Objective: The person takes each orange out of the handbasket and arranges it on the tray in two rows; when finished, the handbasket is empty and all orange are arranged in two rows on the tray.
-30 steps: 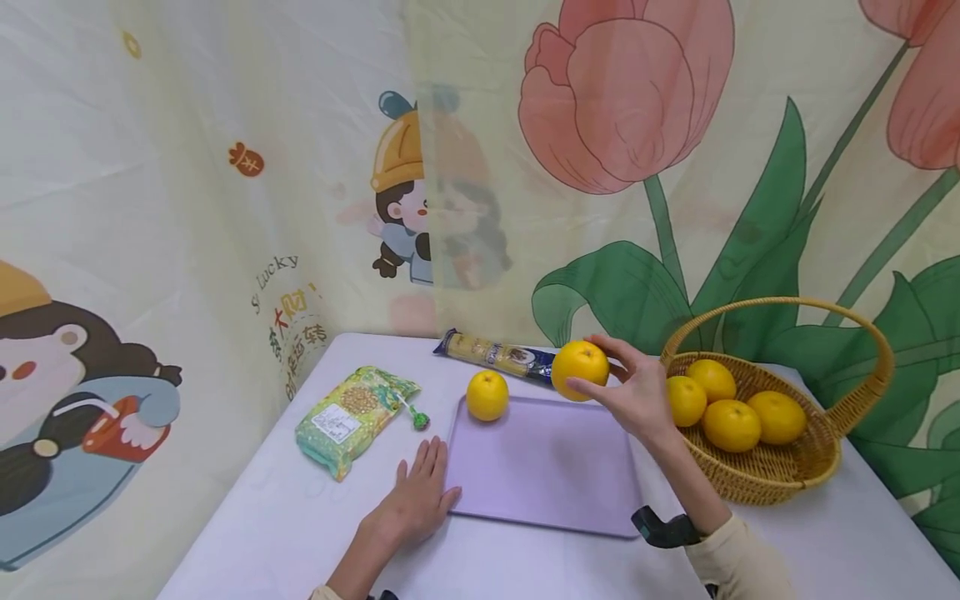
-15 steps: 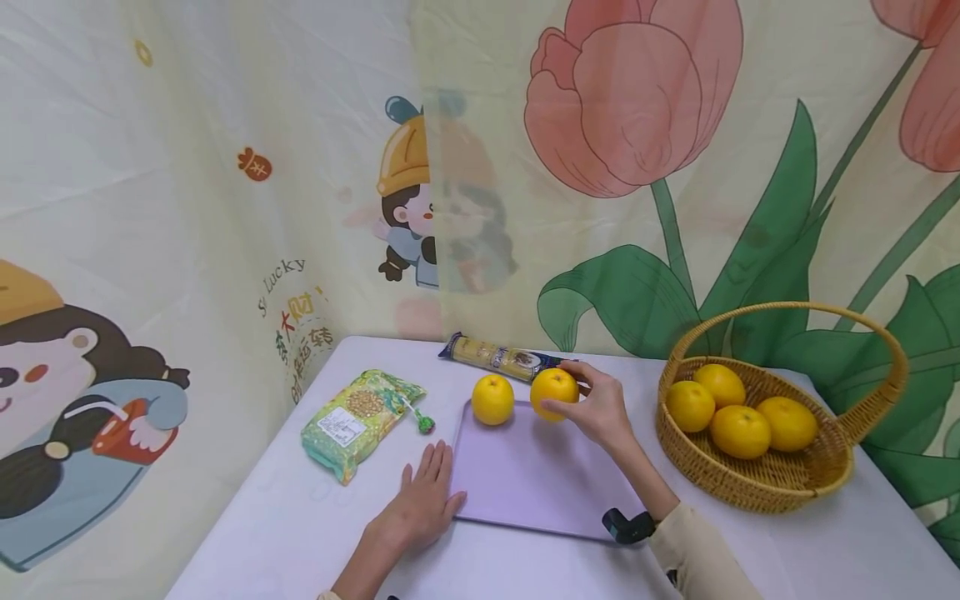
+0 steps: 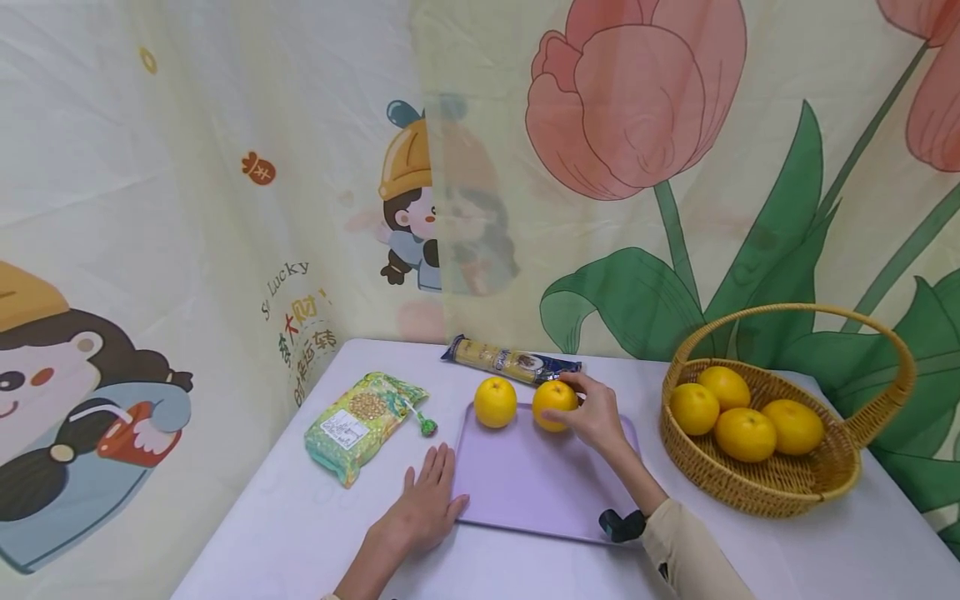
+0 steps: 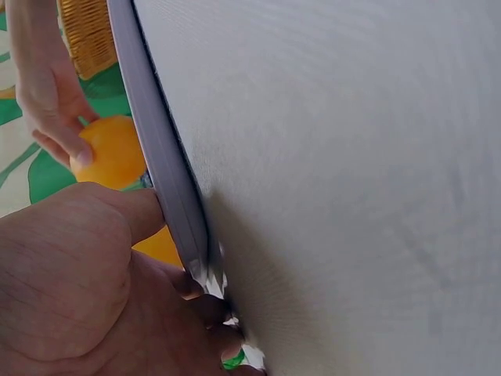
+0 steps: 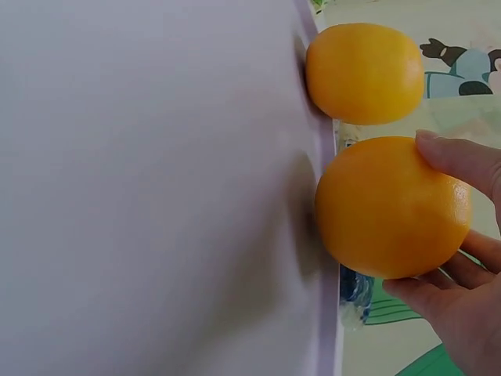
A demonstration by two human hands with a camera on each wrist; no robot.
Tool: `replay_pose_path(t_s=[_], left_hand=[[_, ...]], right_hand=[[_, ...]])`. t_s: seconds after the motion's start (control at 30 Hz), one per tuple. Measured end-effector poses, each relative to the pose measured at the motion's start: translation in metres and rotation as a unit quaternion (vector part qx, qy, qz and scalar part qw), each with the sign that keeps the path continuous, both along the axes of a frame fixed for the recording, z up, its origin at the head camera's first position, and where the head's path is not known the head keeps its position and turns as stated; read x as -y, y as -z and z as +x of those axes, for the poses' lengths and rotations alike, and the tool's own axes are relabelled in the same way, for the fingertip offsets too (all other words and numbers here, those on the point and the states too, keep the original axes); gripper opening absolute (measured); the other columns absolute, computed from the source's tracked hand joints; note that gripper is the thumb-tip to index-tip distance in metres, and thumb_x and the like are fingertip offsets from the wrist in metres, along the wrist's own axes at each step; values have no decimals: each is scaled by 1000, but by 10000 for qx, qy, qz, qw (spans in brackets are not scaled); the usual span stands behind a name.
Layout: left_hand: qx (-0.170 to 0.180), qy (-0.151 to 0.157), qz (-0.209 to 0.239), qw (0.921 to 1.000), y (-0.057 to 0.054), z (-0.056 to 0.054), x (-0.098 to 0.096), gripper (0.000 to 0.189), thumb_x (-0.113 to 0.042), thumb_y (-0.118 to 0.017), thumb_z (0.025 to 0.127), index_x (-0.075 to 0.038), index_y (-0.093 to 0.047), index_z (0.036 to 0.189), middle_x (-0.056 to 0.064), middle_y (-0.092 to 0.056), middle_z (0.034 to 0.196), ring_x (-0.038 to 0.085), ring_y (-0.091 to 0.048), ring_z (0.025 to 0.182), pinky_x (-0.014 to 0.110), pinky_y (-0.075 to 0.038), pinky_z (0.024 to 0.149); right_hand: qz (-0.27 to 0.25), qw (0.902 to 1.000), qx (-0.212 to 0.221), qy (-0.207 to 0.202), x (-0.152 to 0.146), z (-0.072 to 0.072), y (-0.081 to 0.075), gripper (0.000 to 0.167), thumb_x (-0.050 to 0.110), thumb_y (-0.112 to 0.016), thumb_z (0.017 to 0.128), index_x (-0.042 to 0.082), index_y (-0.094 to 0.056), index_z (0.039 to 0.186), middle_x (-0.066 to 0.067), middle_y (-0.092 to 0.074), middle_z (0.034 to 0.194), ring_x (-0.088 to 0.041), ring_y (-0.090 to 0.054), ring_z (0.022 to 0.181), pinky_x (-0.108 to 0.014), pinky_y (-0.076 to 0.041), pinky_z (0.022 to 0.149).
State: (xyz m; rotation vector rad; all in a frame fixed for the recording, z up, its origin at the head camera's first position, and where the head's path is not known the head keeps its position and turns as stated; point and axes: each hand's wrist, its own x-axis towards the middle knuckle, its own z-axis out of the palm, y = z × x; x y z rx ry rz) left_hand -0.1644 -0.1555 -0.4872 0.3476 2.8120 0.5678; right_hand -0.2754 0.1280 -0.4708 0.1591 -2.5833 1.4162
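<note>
Beneath the tray (image 3: 510, 479) spreads the white surface (image 3: 292, 550). Right of the tray stands a basket (image 3: 738, 493) with four oranges (image 3: 746, 434); left of it lies a bag (image 3: 363, 425), beyond it a pasta pack (image 3: 498, 360). The left hand (image 3: 423, 507) lies flat at the tray's left edge, fingers straight, gripping nothing. The right hand (image 3: 597, 415) pinches an orange (image 3: 552, 407) at the tray's far edge, right of a second orange (image 3: 495, 402). A lollipop (image 3: 428, 427) lies between tray and bag. The step looks like setting the pinched fruit down; the next move would call for seating it steadily, then loosening the fingers.
</note>
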Motion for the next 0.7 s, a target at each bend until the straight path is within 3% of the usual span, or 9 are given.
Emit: replay_pose_path(t_s=[0.4,0.7], left_hand=[[188,26,122,9997,2,-1,1,80,-35,-57,112,9,-20,168,27,-14,178,44,-9,166,68,-10,130],[30,17,80,10000,-1,2,0,78,-33,-60,110,11,-26,165,30,-19,176,47,-15,164,71,-15,128]], right_hand=[[-31,9995,250,-189,-9,-2,6,72,10,-97,80,-4,-64,142,-26,-67,141,-44,-62,132,-55,-50,114],[82,9991,344,-223,-12,0,8,78,15,-99,78,-2,-64,144,-25,-66,143,-45,-62,133,-58,-50,115]])
